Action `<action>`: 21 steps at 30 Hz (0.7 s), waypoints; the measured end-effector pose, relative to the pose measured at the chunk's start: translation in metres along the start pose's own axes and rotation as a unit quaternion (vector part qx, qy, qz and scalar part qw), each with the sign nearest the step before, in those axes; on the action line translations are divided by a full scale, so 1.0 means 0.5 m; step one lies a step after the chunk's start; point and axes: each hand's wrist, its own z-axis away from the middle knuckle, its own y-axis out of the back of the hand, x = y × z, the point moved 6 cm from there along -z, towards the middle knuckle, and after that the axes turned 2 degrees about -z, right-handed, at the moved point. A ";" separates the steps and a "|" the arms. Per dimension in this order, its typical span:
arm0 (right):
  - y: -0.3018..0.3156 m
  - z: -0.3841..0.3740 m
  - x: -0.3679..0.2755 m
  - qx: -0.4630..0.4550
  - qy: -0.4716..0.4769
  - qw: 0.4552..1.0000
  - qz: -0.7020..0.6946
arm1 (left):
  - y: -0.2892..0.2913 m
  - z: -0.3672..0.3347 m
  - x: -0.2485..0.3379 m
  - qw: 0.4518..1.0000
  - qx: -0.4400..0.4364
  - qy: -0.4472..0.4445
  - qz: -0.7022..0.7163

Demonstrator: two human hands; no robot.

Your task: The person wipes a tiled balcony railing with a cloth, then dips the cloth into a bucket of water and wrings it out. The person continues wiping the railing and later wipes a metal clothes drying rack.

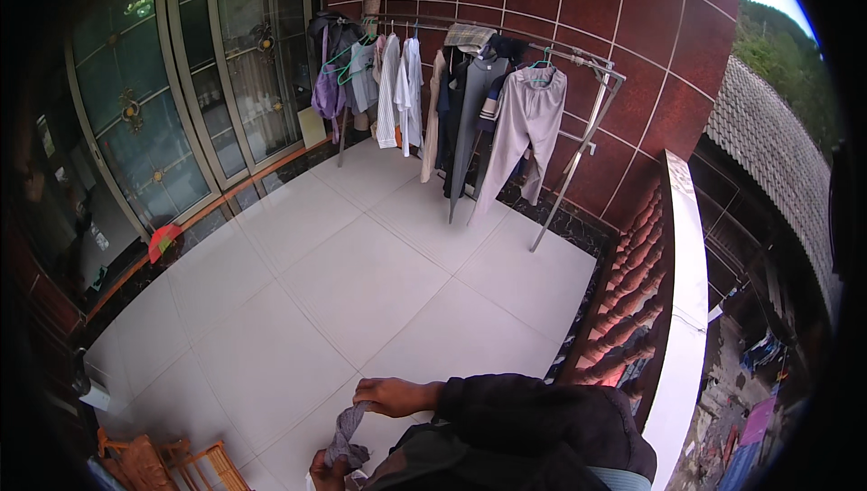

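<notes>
A twisted piece of grey cloth [347, 428] stretches between my two hands over the tiled floor. My right hand [397, 396] is closed on its upper end, the dark-sleeved arm reaching in from the right. Lower down, at the bottom edge of the view, my left hand [329, 473] grips the other end. A bit of white shows just under that hand, too small to name. What kind of garment the cloth is, I cannot tell.
Against the red tiled wall, a metal clothes rack [591, 121] holds shirts, jackets and light trousers [526, 112]. Sliding glass doors [135, 102] line the left. A balustrade with a white rail [679, 310] runs along the right. Bamboo chairs [212, 468] stand at lower left.
</notes>
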 end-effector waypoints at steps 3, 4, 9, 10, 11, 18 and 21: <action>0.041 0.032 0.026 0.008 -0.008 0.999 0.040 | -0.026 -0.007 0.274 0.968 -0.070 0.042 0.239; 0.055 0.043 0.044 0.020 -0.007 0.999 0.044 | -0.028 -0.053 0.142 0.992 -0.052 0.046 0.106; 0.187 0.106 0.117 0.065 -0.039 0.997 -0.031 | -0.127 -0.197 0.210 0.988 -0.046 0.020 0.143; 0.216 0.119 0.124 0.061 -0.076 0.991 -0.096 | -0.143 -0.216 0.232 0.985 -0.061 0.016 0.161; 0.250 0.135 0.127 0.056 -0.113 0.979 -0.161 | -0.161 -0.235 0.254 0.981 -0.076 0.013 0.178; 0.375 0.225 0.272 0.126 -0.081 0.970 -0.193 | -0.352 -0.349 0.497 0.969 -0.232 -0.011 0.088; 0.415 0.250 0.307 0.113 -0.029 0.985 -0.127 | -0.468 -0.412 0.558 0.960 -0.264 -0.047 0.080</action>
